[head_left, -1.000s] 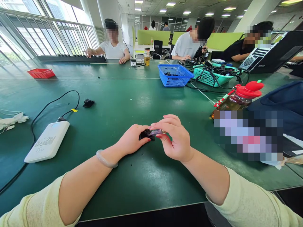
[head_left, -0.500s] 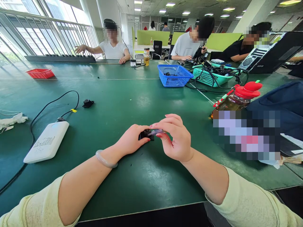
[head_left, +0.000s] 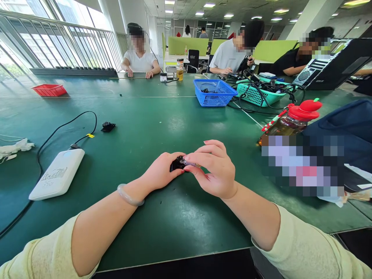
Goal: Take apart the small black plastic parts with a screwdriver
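Note:
My left hand point(head_left: 162, 170) rests on the green table point(head_left: 162, 116) with its fingers closed on a small black part point(head_left: 176, 164), holding it down. My right hand point(head_left: 213, 168) pinches a thin clear, purplish tool point(head_left: 190, 163) between thumb and fingers, its tip touching the black part. Both hands meet at the middle of the table, close to its front edge. A pale bangle point(head_left: 129, 197) sits on my left wrist.
A white power bank point(head_left: 56, 174) with a black cable point(head_left: 62, 126) lies at left, another small black part point(head_left: 108, 126) behind it. A red-capped bottle point(head_left: 290, 120) and dark bag point(head_left: 345, 128) stand at right. Blue point(head_left: 215, 92), teal and red baskets sit farther back, with several seated people.
My right hand has closed in slightly over the black part, covering more of it. The person at the far left has drawn an outstretched arm back to the table.

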